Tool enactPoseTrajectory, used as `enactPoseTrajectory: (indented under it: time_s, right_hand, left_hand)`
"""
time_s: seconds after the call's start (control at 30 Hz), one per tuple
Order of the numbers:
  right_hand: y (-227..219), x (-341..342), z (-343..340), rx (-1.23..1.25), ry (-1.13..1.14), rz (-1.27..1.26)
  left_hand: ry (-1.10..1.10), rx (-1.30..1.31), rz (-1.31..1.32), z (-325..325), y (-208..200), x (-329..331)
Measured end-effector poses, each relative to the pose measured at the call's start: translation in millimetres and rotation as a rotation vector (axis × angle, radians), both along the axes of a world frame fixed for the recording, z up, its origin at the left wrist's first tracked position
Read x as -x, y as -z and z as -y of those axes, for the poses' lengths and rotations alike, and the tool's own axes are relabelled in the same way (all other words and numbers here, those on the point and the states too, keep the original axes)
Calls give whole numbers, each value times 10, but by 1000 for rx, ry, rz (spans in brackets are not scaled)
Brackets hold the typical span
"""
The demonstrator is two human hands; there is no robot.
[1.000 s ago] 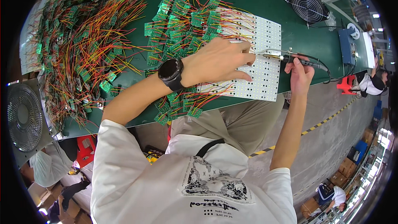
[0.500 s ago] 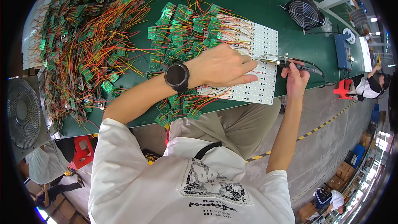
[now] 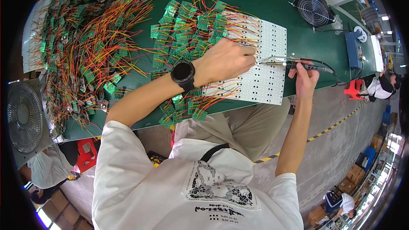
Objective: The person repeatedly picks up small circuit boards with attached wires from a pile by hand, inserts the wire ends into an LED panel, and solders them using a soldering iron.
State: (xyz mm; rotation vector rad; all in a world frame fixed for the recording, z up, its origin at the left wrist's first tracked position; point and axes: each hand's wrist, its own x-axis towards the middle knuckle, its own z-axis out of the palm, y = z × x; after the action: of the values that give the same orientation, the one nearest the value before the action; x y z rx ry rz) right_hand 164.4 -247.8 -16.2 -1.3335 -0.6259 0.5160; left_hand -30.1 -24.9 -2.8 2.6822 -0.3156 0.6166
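green bench (image 3: 272,4), white panel (image 3: 268,81), wired boards (image 3: 85,51)

iron (image 3: 298,64): black plastic grip, shiny metal tip | panel (image 3: 266,81): matt white | bench (image 3: 272,4): smooth green | watch (image 3: 183,73): glossy black

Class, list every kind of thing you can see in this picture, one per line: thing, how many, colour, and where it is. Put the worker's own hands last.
workbench: one, green, across the upper picture
white perforated panel: one, white, on the bench under the hands
small circuit boards: many, green, spread over the bench left of the panel
wires: many, orange, red and yellow, tangled among the boards
soldering iron: one, dark handle with metal tip, over the panel
small fan: one, dark, far right of bench
large fan: one, grey, at the left edge
wristwatch: one, black, left wrist
left hand: resting on the panel
right hand: fingers around the iron
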Motion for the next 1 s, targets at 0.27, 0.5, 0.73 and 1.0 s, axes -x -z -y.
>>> enactPoseTrajectory:
  time_s: [0.27, 0.5, 0.73, 1.0]
  right_hand:
    - [7, -8, 10, -2, -21, 5]
    - [-12, 2, 18, 33, -34, 28]
    - [-9, 14, 5, 14, -23, 28]
    - [-32, 24, -9, 30, -42, 50]
  left_hand:
    - [-27, 4, 25, 3, 22, 7]
    - [-41, 16, 12, 12, 44, 0]
    - [-33, 27, 23, 8, 33, 8]
    - [-31, -4, 21, 3, 26, 9]
